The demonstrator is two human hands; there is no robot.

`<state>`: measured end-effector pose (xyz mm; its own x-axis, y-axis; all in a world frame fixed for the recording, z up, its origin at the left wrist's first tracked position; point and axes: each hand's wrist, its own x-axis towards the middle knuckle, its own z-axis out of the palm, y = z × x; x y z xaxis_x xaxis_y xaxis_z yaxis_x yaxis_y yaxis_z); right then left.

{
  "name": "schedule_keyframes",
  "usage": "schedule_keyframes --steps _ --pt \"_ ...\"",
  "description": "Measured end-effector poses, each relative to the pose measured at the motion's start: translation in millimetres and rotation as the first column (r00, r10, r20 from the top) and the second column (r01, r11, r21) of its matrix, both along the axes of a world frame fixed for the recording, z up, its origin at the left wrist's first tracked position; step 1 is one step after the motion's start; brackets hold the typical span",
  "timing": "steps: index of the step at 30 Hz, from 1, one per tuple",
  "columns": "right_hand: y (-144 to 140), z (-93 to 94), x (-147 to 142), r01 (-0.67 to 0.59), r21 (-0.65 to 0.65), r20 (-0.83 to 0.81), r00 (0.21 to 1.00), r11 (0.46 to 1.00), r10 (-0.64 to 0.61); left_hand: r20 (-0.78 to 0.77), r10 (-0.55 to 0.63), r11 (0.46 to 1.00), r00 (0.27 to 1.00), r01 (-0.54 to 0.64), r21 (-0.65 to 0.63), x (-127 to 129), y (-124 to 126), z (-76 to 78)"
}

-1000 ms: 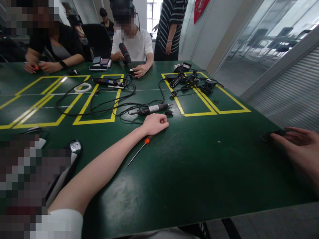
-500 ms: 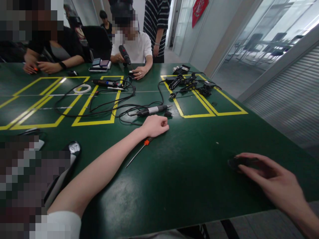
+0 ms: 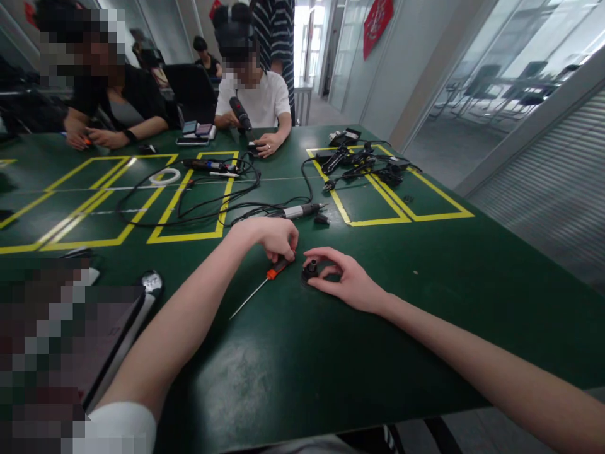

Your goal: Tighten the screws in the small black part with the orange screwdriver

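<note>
My left hand point(image 3: 278, 239) is closed, its fingertips on the handle end of a screwdriver point(image 3: 272, 273). The screwdriver has a dark and orange handle and a thin metal shaft pointing toward me to the left. Just to the right, my right hand point(image 3: 347, 277) curves its thumb and fingers around a small black round part point(image 3: 311, 272). This part has a wide flat base and a short hollow stub standing up from it. It rests at the table surface.
Beyond my hands lie a grey-black electric screwdriver point(image 3: 300, 210), a small black block point(image 3: 322, 219) and looping cables. Black cords with plugs point(image 3: 359, 161) pile up at the back right. A white ring point(image 3: 164, 176) lies left. Across the green table point(image 3: 401, 353) a co-worker holds a drill point(image 3: 240, 113).
My right hand has come in from the far right with the black round part, beside my left hand. My left hand has shifted left and nearer, and the screwdriver has moved slightly with it.
</note>
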<state>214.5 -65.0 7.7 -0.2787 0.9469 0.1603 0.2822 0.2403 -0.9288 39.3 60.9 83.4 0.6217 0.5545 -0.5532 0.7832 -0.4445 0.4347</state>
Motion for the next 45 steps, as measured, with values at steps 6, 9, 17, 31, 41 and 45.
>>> schedule_keyframes --steps 6,9,17,31,41,45 --pt "1.0 13.6 17.2 0.167 0.106 -0.080 0.984 0.980 -0.159 0.121 -0.004 0.998 0.993 0.012 -0.067 -16.4 -0.2 31.2" --pt "0.7 39.4 15.6 0.287 0.225 -0.101 0.958 0.931 -0.270 0.448 -0.051 0.999 0.893 0.053 0.008 -34.6 -8.0 62.2" --pt "-4.5 114.6 -20.3 0.194 0.305 -0.044 0.981 0.932 -0.190 0.876 -0.341 0.907 0.340 -0.127 0.402 -35.9 -50.7 91.9" --pt "1.1 98.2 -19.2 -0.040 0.226 -0.078 0.995 0.973 0.059 0.241 -0.252 0.957 0.937 0.279 -0.083 2.7 -13.5 11.8" --pt "7.8 92.7 -15.3 -0.061 0.245 0.005 0.998 0.968 0.061 0.267 -0.324 0.937 0.907 0.346 -0.038 5.4 -12.2 -4.5" --pt "9.1 90.6 -14.0 -0.071 0.268 0.018 0.997 0.961 0.068 0.237 -0.356 0.930 0.904 0.367 -0.005 6.9 -11.2 -8.2"
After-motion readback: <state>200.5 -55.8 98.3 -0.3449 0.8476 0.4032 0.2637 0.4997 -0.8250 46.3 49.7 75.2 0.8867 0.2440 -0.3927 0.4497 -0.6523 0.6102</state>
